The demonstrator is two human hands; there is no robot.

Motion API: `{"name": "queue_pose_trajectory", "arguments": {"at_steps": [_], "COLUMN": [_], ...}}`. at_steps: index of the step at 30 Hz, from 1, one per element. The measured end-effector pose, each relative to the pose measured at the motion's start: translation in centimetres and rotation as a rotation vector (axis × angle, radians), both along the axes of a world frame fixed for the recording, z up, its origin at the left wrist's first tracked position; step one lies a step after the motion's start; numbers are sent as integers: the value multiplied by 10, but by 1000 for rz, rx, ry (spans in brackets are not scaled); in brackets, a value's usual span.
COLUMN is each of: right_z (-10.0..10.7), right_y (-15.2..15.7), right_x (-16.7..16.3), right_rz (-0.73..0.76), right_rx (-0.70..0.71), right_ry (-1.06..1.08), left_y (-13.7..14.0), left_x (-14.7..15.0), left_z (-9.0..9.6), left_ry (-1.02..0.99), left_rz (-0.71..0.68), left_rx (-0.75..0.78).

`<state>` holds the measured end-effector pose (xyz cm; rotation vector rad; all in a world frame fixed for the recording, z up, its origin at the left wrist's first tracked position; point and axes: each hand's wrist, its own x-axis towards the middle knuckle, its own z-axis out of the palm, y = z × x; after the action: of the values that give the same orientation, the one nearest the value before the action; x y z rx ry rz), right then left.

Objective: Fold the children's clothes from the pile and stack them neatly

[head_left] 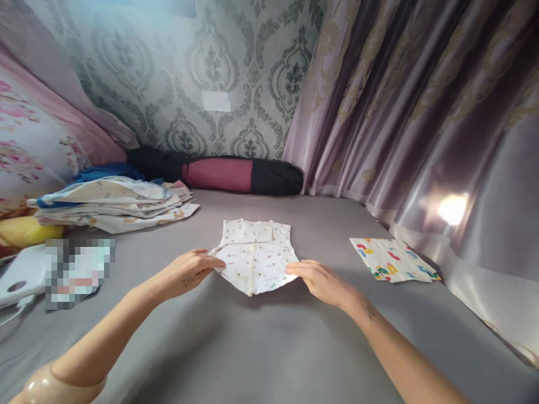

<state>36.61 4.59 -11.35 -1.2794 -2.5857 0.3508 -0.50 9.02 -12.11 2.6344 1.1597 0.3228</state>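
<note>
A small white baby garment [269,266] with a scattered print and a pale seam down its middle lies in front of me, its far part folded over toward me. My left hand [194,274] pinches its left edge between thumb and fingers. On the opposite edge, my right hand [318,279] has the same kind of pinch. The near end of the cloth is lifted slightly off the grey sheet [252,353] and casts a shadow there. Which garment it is exactly, I cannot tell.
At the left is a pile of clothes [113,202], with a white device [25,275] and a blurred-out flat item [80,275] nearer me. A folded colourful cloth [393,259] lies right, beside the curtain [379,112]. A black and maroon roll [219,174] lies along the wall.
</note>
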Motion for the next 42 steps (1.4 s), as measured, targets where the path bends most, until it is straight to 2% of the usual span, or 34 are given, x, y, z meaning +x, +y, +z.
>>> {"name": "queue_pose_trajectory", "arguments": {"at_steps": [5, 15, 19, 23, 29, 33, 36, 38, 42], "right_z": [-5, -31, -37, -43, -54, -57, -58, -59, -59], "right_y": [7, 61, 79, 95, 117, 128, 134, 138, 144], "right_x": [2, -19, -23, -24, -25, -26, -27, -26, -22], "right_rz": [-73, -300, -303, -334, -417, -459, -550, -652, -857], "right_rx": [-24, 399, 520, 562, 473, 340, 219, 148, 5], "right_ry": [103, 272, 270, 226, 78, -4, -7, 31, 110], "left_y": [8, 46, 62, 78, 99, 111, 120, 125, 131], "left_x": [7, 40, 46, 52, 60, 64, 65, 64, 58], "left_z": [-7, -27, -30, -30, -34, -39, -46, -51, -58], "left_ry": [-70, -160, -153, -118, -27, 31, 36, -3, -176], "left_rz": [127, 352, 369, 401, 445, 456, 490, 548, 749], "left_rx": [7, 493, 597, 620, 504, 403, 332, 261, 72]}}
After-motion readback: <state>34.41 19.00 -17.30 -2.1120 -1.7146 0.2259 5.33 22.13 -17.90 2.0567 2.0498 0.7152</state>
